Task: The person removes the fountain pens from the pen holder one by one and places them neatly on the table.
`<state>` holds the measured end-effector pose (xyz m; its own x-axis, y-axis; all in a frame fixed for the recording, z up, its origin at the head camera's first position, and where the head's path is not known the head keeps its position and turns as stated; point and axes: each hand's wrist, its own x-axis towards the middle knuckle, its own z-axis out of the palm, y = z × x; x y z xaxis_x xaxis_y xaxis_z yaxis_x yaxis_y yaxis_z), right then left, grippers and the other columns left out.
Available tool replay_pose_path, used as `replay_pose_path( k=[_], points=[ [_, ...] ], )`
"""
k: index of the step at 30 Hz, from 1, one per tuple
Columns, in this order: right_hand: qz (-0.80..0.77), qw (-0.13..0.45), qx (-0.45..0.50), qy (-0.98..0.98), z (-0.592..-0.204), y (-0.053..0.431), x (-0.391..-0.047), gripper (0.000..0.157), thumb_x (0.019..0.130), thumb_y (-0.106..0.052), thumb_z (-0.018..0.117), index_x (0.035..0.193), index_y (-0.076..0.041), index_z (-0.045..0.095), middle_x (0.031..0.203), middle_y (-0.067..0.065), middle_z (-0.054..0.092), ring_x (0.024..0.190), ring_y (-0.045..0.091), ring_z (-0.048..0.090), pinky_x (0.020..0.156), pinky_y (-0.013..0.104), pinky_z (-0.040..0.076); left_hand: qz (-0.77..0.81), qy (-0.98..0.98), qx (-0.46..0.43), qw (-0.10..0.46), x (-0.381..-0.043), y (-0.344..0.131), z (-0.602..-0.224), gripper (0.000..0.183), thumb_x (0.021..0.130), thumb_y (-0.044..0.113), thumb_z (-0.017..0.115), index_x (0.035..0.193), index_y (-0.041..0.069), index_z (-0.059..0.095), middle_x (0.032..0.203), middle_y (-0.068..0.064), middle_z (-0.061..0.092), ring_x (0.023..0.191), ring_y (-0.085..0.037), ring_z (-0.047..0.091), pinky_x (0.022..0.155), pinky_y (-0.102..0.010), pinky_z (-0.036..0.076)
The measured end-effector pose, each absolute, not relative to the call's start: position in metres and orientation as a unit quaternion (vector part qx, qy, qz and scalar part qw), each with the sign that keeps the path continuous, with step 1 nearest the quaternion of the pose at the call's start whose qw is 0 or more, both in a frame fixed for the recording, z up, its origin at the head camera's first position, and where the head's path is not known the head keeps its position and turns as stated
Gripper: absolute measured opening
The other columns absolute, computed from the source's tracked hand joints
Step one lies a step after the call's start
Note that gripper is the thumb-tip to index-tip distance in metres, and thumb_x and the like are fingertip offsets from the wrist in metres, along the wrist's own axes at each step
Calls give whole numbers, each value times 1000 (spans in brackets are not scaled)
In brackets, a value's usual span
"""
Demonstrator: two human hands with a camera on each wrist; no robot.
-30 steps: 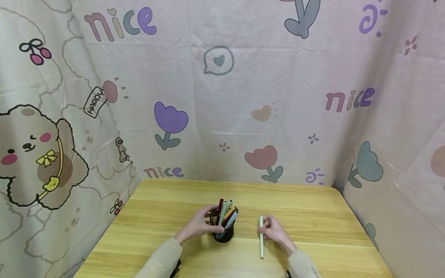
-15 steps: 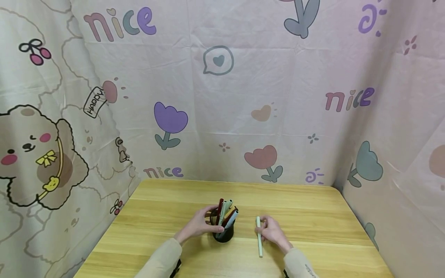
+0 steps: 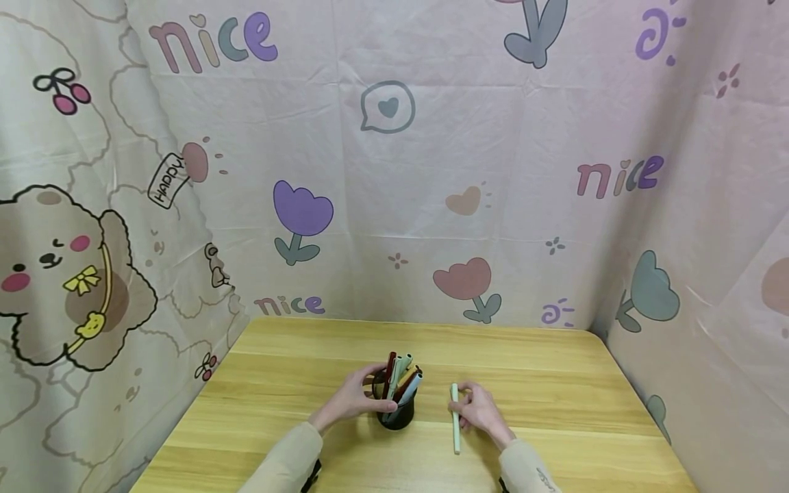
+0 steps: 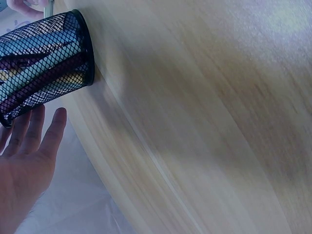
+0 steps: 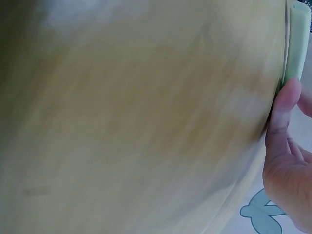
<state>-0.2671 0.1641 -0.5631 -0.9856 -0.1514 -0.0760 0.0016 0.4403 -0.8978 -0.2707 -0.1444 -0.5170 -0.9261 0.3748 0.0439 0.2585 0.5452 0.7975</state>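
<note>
My left hand [image 3: 353,398] holds a black mesh pen holder [image 3: 401,417], thumb across the front and fingers round the far side. The holder stands upright on the table. Several pens [image 3: 403,383] lean in it: dark red, pale green, yellow and light blue. The left wrist view shows the pens through the mesh [image 4: 46,61]. To the right, my right hand [image 3: 483,411] pinches a pale green pen [image 3: 456,431] between thumb and fingers, with its long end pointing toward me. In the right wrist view one end of this pen [image 5: 296,44] sticks out past the thumb.
The wooden table [image 3: 296,342] reaches back to a printed curtain [image 3: 394,205]. Another curtain with a cartoon bear [image 3: 68,274] hangs on the left, and cloth also hangs on the right.
My right hand has moved a little to the left with the green pen, closer to the pen holder. The left hand and the pen holder have kept still.
</note>
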Motion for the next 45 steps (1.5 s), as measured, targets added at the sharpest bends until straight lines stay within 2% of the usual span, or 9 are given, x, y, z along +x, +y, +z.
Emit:
replay_pose_path(
  k=[11,45],
  points=[
    [-530,86,-41,843,-563,162,-268,56,91,-6,70,137,13,45,78,9,64,51,10,57,45,24,53,440,877,185,63,-272,-144,-518,94,75,43,88,152,14,43,156,-22,43,139,-50,42,107,-76,37],
    [-523,81,-48,847,-567,160,-271,55,92,-8,71,137,13,46,73,8,63,48,10,56,44,26,53,442,876,183,66,-272,-145,-518,94,75,46,87,152,16,43,156,-20,43,139,-48,44,107,-75,39]
  ],
)
